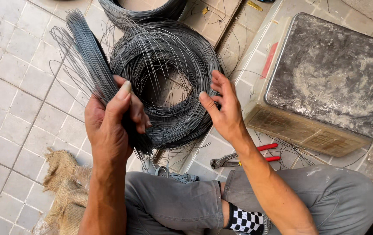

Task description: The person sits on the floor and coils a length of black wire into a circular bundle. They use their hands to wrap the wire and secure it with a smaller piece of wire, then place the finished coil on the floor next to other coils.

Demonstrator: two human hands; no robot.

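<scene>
A floor (12, 87) of pale square tiles fills the view, seen from above by a seated person in grey trousers. At the right stands a dusty scale (325, 82), its steel top smeared with white powder. In the middle lies a big wire coil (169, 87), dark grey, with loose strands springing off it; a second coil (143, 8) shows at the top edge. A scrap of burlap (62, 191) lies at the lower left, by the person's knee.

The left hand (110, 126) is closed in a fist around a bundle (88, 56) of cut wires, thumb pressed along it; the bundle slants up to the left, across the coil's left edge. The right hand (223, 109) hovers over the coil's right side, fingers spread and empty. Red-handled pliers (243, 157) lie on the tiles below the scale, just beside the right forearm.
</scene>
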